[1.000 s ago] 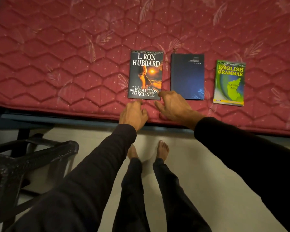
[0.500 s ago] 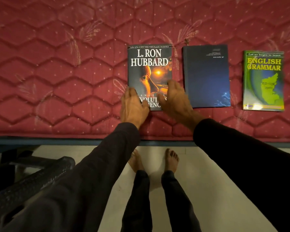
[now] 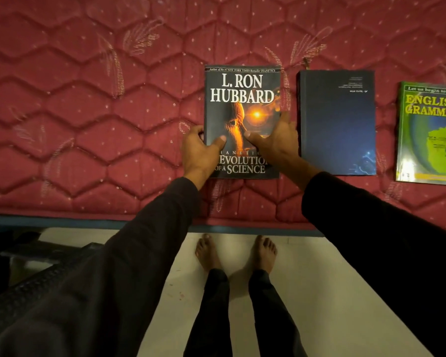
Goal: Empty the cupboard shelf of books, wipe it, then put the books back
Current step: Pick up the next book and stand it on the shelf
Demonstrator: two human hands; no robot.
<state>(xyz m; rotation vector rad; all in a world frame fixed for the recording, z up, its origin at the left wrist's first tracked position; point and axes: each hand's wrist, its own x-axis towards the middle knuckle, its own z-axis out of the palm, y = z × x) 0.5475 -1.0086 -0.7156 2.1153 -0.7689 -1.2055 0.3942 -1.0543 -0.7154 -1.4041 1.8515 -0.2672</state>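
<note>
Dark long sleeves (image 3: 144,253), dark trousers (image 3: 211,318), barefoot

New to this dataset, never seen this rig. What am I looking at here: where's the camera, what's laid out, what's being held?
No robot: a person wears one camera on the head, looking down at their own arms and bare feet. Three books lie flat in a row on a red quilted mattress. The left hand grips the left edge of the L. Ron Hubbard paperback, thumb on the cover; the right hand holds its right edge. Beside it, apart, lie a dark blue book and a green English Grammar book, partly cut off by the frame.
</note>
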